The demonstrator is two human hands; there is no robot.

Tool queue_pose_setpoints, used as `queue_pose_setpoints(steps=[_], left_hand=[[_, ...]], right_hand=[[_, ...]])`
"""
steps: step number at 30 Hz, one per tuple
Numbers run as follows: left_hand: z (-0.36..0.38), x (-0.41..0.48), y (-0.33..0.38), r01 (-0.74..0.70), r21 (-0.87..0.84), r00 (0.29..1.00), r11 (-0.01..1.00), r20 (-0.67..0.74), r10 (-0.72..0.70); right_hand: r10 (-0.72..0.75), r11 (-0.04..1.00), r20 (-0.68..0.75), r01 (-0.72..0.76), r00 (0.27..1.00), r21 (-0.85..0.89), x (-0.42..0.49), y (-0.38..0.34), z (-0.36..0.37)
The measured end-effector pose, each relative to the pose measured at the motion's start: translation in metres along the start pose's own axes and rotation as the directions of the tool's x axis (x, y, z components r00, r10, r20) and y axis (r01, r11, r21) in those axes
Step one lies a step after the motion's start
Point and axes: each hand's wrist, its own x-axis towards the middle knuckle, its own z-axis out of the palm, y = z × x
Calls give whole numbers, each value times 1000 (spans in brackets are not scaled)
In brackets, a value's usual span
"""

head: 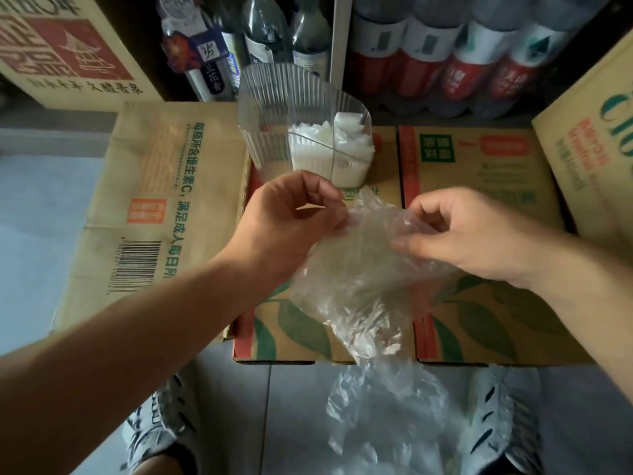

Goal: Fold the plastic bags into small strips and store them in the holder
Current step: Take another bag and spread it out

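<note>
Pinching the clear plastic bag [359, 269] at frame centre, left hand [291, 217] and right hand [472, 231] are each keeping a closed grip on its upper edge (crumpled, hanging), below the ribbed holder [274, 108].

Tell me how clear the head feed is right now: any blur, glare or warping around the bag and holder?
Head view: dim, soft light; the clear plastic bag shows faint sheen and little contrast; the ribbed holder is fairly sharp; wide-angle warping bends the cardboard boxes at the edges; both hands look soft.
</note>
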Motion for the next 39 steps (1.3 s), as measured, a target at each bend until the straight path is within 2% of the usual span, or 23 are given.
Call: queue_pose_setpoints(steps=[2, 5, 10, 14, 16, 18, 21, 24, 27, 29, 30, 32, 34, 39], left_hand=[[3, 0, 0, 8, 1, 1000, 1000, 27, -8], [7, -2, 2, -38, 38, 992, 999, 119, 33], [6, -2, 2, -91, 98, 983, 991, 170, 73], [0, 1, 4, 100, 104, 973, 990, 199, -119], [-2, 4, 5, 127, 208, 954, 970, 242, -177], [-4, 5, 3, 154, 231, 956, 961, 211, -204], [-11, 4, 1, 247, 100, 959, 964, 117, -258], [-17, 4, -2, 274, -23, 959, 962, 87, -271], [-21, 3, -4, 274, -52, 958, 960, 105, -268], [-26, 3, -6, 322, -85, 938, 943, 164, -306], [-28, 4, -5, 342, -73, 924, 937, 207, -321], [-33, 8, -4, 320, 60, 914, 946, 244, -325], [-30, 14, 0, 290, 191, 928, 938, 185, -324], [-14, 26, 2, 336, 171, 933, 926, 73, -352]], right_hand=[[20, 998, 12, -20, 1000, 55, -4, -3, 0], [-15, 982, -142, 41, 990, 183, 0, -7, 1], [-101, 954, -219, 157, 970, 255, 13, -8, 5], [-172, 942, -321, 251, 931, 223, 20, -5, 9], [-210, 952, -357, 273, 910, 136, 23, -5, 10], [-250, 949, -390, 305, 886, 84, 23, -6, 7], [-212, 945, -260, 266, 942, 193, 14, -1, -2], [-188, 976, -104, 198, 977, 87, 6, 9, -6], [-210, 974, -16, 210, 978, 87, -3, 14, -10], [-220, 972, 56, 215, 974, 91, -9, 17, -13], [-218, 975, 62, 214, 974, 60, -10, 20, -14], [-175, 984, 54, 176, 983, -8, -12, 23, -12], [-151, 987, 58, 154, 987, -48, -11, 24, -4], [-196, 975, 104, 205, 975, -86, -7, 19, 11]])
